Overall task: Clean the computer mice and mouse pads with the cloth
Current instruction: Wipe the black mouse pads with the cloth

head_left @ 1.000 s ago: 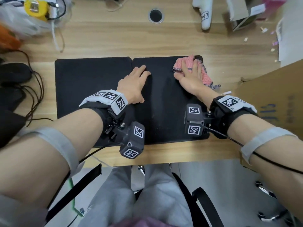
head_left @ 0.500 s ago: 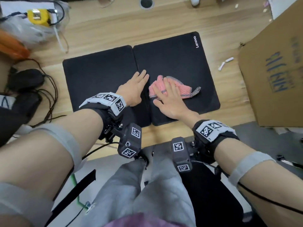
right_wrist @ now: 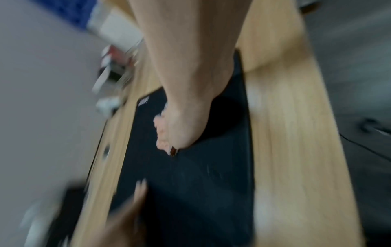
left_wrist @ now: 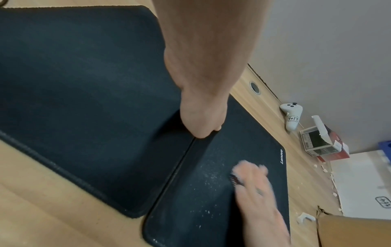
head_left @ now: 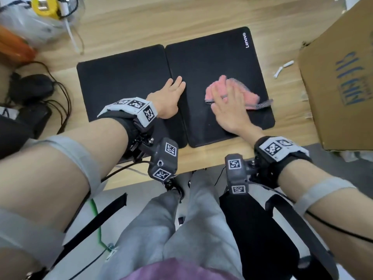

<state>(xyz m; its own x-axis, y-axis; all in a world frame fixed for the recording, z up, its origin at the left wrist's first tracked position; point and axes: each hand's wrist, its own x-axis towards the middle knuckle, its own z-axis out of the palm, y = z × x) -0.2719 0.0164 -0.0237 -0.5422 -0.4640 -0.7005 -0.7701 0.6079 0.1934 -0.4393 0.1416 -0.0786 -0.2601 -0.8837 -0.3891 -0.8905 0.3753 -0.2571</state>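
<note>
Two black mouse pads lie side by side on the wooden desk: the left pad (head_left: 123,77) and the right pad (head_left: 214,63), which bears a Lenovo logo. My left hand (head_left: 171,91) lies flat with straight fingers across the seam between them. With flat fingers my right hand (head_left: 228,98) presses a pink cloth (head_left: 250,96) onto the right pad. White specks dot the right pad (left_wrist: 203,188) in the left wrist view. The right wrist view is blurred; the cloth (right_wrist: 162,133) shows under the palm. Two black mice (head_left: 30,87) with cables sit at the desk's left edge.
A large cardboard box (head_left: 341,77) stands close to the right pad's right side. A plastic bag with a yellow item (head_left: 44,9) lies at the back left. Small white scraps (head_left: 282,67) lie between pad and box. A white controller (left_wrist: 292,117) and small boxes sit further back.
My right hand has slid the cloth from the pad's far right corner down to its left middle, then to the right side. The left hand stayed on the seam.
</note>
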